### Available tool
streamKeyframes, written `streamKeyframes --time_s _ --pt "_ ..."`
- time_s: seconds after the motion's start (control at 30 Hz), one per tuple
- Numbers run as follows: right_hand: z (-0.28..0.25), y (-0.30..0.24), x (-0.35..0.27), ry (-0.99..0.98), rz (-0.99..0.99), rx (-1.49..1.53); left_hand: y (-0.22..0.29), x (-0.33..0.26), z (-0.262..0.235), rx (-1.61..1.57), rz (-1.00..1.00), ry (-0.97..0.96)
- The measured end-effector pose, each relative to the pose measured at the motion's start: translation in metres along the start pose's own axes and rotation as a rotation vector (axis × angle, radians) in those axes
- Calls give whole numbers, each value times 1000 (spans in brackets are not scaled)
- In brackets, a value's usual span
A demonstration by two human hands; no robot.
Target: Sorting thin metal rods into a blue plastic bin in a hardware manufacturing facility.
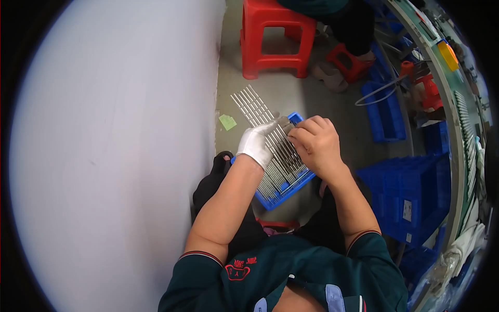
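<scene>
My left hand [255, 144] wears a white glove with greyed fingertips, its fingers curled over a bundle of thin metal rods [251, 106]. The rods slant up to the left, and their far ends spread past the hand. My right hand [317, 143] is bare, with thumb and fingers pinched together close to the left glove's fingertips. What lies in that pinch is hidden. Under both hands a blue plastic tray [270, 206] sits between my knees, with many more metal rods [268, 187] lying side by side in it.
A white wall [130, 156] rises along my left. Ahead stands a red stool [278, 47] with a seated person [353, 26]. Blue crates [405, 192] are stacked at the right, below a green-topped workbench [457, 104]. Green paper [227, 122] lies on the floor.
</scene>
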State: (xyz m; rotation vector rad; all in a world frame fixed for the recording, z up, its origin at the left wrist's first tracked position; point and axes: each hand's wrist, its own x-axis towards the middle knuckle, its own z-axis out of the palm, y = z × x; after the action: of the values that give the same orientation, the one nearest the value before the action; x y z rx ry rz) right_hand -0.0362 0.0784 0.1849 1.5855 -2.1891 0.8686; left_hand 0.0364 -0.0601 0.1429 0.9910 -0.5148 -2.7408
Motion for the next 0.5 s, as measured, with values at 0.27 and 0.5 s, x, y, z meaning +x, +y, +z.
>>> streamKeyframes --time_s 0.27,0.5 --pt "6 2 -3 -53 32 -1 -3 6 -10 -36 8 -46" --pt "1 -4 1 40 100 138 -2 4 -10 -15 58 -31"
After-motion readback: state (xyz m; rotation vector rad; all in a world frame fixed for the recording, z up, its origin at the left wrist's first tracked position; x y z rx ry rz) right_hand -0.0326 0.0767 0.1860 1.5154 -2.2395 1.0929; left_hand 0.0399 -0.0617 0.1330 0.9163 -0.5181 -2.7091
